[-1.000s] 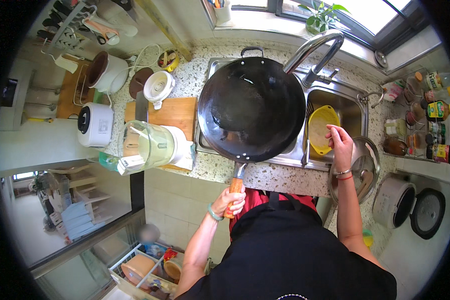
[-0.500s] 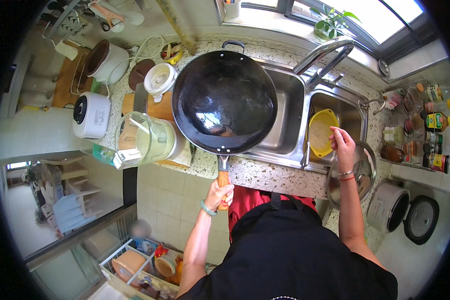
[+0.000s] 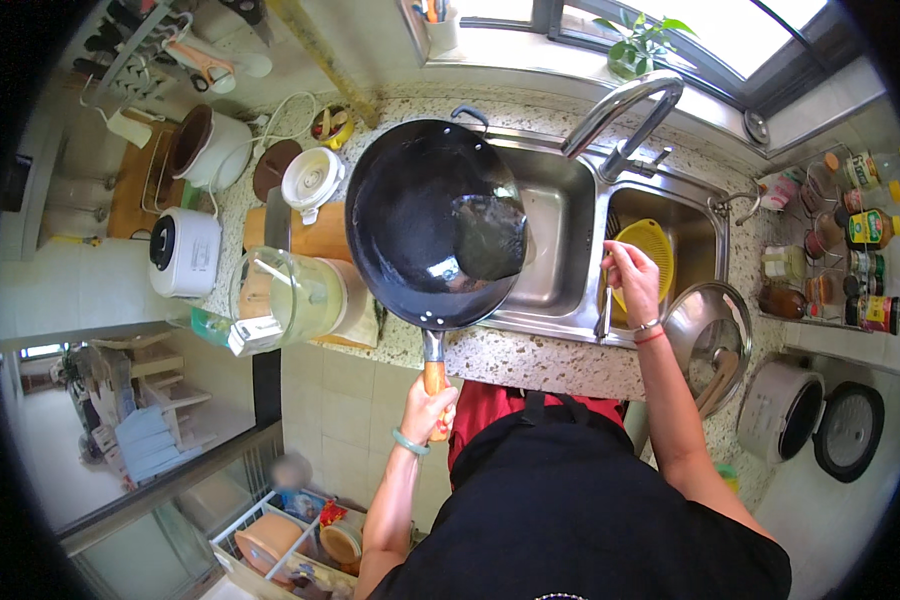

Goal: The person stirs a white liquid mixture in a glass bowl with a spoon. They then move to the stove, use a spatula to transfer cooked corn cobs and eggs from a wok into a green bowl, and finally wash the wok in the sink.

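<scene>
My left hand (image 3: 429,409) is wrapped round the wooden handle (image 3: 434,374) of a large black wok (image 3: 400,210). The wok is held over the counter and the left edge of the sink, tilted down to the right. Clear liquid (image 3: 490,238) is pooled against its right side, near the rim. My right hand (image 3: 634,277) hovers by the sink divider, with its fingers curled together and nothing visible in them. Beneath and beyond it, a yellow colander (image 3: 651,248) sits in the right basin. The left basin (image 3: 562,235) lies right beside the wok.
A curved chrome faucet (image 3: 625,105) rises behind the sink. Left of the wok stand a clear-jugged appliance (image 3: 295,290), a white lidded container (image 3: 313,180) and a white cooker (image 3: 186,252). A glass lid (image 3: 708,330) is at the right, below a rack of jars (image 3: 830,250).
The wok has tipped to the right, and liquid has gathered on that side. My right hand has moved left, from the colander's right edge towards the sink divider.
</scene>
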The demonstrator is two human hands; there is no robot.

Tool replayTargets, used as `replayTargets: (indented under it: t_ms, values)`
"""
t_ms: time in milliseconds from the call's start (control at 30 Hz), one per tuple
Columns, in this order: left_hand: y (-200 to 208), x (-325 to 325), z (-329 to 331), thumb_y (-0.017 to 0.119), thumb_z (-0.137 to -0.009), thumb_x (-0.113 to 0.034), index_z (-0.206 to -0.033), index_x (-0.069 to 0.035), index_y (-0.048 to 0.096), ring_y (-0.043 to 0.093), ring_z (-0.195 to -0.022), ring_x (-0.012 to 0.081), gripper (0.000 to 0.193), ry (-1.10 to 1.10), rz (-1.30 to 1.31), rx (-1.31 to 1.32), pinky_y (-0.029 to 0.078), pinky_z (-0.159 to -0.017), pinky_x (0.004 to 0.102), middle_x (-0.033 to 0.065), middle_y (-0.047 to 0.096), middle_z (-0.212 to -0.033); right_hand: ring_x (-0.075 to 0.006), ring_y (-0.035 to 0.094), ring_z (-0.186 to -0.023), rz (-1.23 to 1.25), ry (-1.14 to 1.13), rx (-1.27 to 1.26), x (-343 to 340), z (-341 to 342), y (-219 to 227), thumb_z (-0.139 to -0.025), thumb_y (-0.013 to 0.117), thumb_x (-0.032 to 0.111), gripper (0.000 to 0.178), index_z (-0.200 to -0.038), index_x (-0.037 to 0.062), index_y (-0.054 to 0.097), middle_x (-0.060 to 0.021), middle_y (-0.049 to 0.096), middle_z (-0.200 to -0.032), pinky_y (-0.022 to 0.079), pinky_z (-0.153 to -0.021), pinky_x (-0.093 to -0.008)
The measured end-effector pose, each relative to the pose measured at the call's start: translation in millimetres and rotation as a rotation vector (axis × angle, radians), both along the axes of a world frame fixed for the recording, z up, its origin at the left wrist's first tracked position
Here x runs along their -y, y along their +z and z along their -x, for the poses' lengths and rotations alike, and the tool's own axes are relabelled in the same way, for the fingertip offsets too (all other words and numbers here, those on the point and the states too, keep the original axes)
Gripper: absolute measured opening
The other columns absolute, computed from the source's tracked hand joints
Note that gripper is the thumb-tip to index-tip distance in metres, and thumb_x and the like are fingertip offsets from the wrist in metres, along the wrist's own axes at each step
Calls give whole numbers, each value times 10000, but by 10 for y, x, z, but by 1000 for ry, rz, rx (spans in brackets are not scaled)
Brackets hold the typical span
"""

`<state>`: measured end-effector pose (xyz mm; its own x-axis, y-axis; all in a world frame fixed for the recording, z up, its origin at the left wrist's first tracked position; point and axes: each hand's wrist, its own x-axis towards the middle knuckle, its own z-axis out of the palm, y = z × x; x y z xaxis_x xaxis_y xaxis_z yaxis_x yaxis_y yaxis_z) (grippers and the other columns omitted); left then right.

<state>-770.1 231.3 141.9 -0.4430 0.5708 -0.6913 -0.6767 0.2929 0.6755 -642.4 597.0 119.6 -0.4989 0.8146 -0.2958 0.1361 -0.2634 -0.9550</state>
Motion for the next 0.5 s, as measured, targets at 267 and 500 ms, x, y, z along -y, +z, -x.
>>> replayTargets:
  t_ms: [267,500]
  values:
    - [117,3,-88,636,-869,-44,-978,-58,464,493,-402,107,204,8,131,-116,417,-347,265,33,517,-632,-33,517,-516,-40,-198,47,-479,395,-94,-1017,545,386,407,-903,39,722,-24,686,-706,395,-478,-196]
    - [228,-152,-144,640,-871,-30,-986,-64,468,498,-398,107,209,-6,242,-220,411,-350,264,25,524,-630,-54,507,-480,-2,-183,60,-406,766,-280,-1021,537,374,405,-918,30,724,-27,689,-698,404,-464,-215]
